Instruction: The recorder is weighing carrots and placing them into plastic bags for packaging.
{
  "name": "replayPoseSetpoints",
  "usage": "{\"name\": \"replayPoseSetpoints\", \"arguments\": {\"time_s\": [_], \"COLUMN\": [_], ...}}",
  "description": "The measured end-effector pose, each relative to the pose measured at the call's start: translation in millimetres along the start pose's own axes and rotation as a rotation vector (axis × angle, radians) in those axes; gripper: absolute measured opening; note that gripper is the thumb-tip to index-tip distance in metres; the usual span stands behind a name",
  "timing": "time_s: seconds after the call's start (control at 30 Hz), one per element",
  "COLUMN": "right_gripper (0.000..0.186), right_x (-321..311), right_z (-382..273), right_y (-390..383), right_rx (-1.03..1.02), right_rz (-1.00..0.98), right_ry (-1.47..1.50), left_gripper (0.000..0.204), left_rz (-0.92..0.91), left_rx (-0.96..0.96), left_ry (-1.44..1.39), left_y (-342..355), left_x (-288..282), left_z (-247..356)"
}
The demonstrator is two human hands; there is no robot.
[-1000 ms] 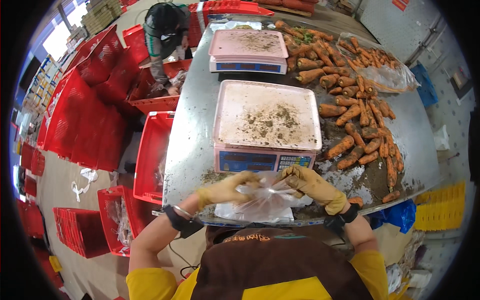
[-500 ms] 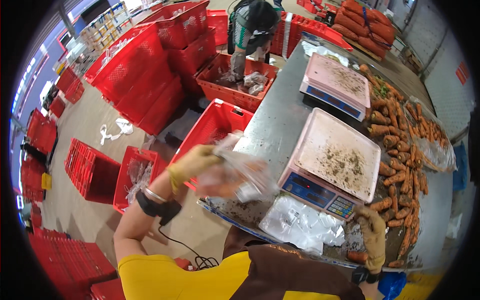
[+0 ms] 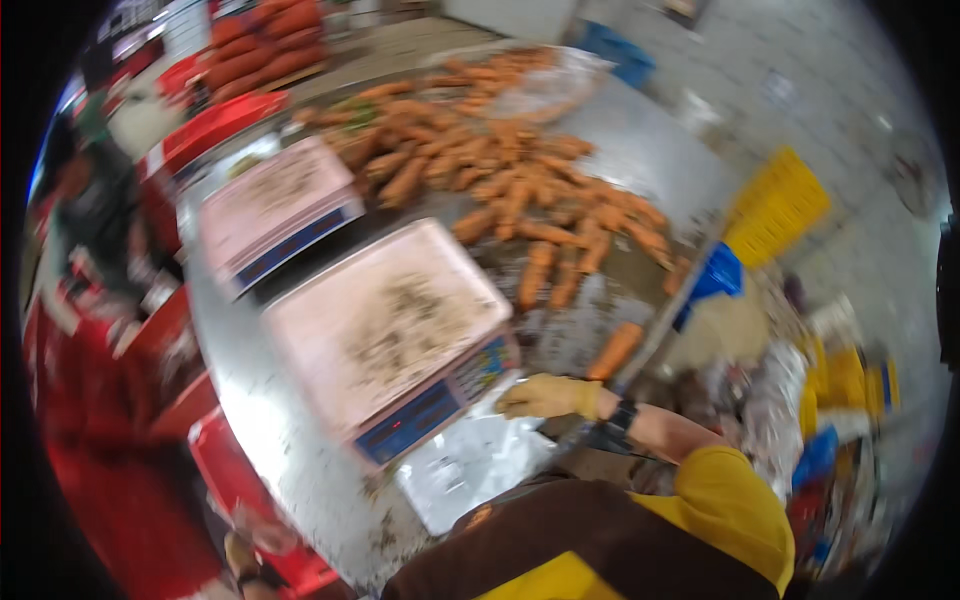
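Note:
My right hand [image 3: 548, 396], in a tan work glove, is palm down at the table's near edge. Its fingers stretch toward a stack of clear plastic bags [image 3: 465, 465], and nothing shows in its grip. Just beyond it lies a single carrot [image 3: 616, 350]. At the lower left, my gloved left hand [image 3: 240, 556] is low beside a red crate [image 3: 225, 460]; its fingers are blurred and partly cut off. A pale bagged bundle [image 3: 266, 527] shows in that crate. In front of me stands a scale [image 3: 385, 310] with a dirt-strewn pink tray.
A second scale [image 3: 275, 200] stands farther left. Loose carrots [image 3: 510, 175] cover the far part of the metal table [image 3: 650, 130]. At left, a co-worker [image 3: 95, 215] bends by red crates [image 3: 75, 400]. Orange sacks [image 3: 265, 45] are stacked behind; a yellow crate [image 3: 778, 207] stands right.
My view has swung right. My left hand, which held a clear bag of carrots above the crate, is now low beside it. My right hand has moved in from the carrots to the plastic bags.

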State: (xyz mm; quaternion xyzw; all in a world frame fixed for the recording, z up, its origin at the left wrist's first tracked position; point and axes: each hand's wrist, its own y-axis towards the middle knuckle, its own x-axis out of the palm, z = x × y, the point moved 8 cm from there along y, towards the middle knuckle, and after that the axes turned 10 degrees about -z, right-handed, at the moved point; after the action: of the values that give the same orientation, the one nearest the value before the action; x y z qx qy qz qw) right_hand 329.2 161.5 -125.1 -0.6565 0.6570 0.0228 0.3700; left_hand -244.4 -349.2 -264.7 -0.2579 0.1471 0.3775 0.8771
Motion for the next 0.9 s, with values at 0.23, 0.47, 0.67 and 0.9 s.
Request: {"name": "replayPoseSetpoints", "arguments": {"time_s": [0.23, 0.47, 0.67, 0.9], "right_gripper": [0.023, 0.026, 0.020, 0.030], "right_x": [-38.0, -86.2, -67.6, -150.3], "right_z": [52.1, 103.9, 112.5, 159.0], "right_y": [-129.4, -186.2, -132.3, -172.4], "right_rx": [0.333, 0.368, 0.281, 0.012], "right_rz": [0.348, 0.427, 0.007, 0.659], "right_ry": [0.345, -0.538, -0.490, 0.138], "left_gripper": [0.030, 0.029, 0.030, 0.029], "left_rz": [0.164, -0.107, -0.521, -0.921], "left_rx": [-0.102, -0.027, -0.025, 0.299], "left_ry": [0.260, 0.239, 0.135, 0.242], "left_y": [-62.6, -135.7, -175.1, -231.7], "left_x": [-13.4, 77.0, 214.6, 413.7], "left_z": [155.9, 316.9, 417.4, 524.3]}}
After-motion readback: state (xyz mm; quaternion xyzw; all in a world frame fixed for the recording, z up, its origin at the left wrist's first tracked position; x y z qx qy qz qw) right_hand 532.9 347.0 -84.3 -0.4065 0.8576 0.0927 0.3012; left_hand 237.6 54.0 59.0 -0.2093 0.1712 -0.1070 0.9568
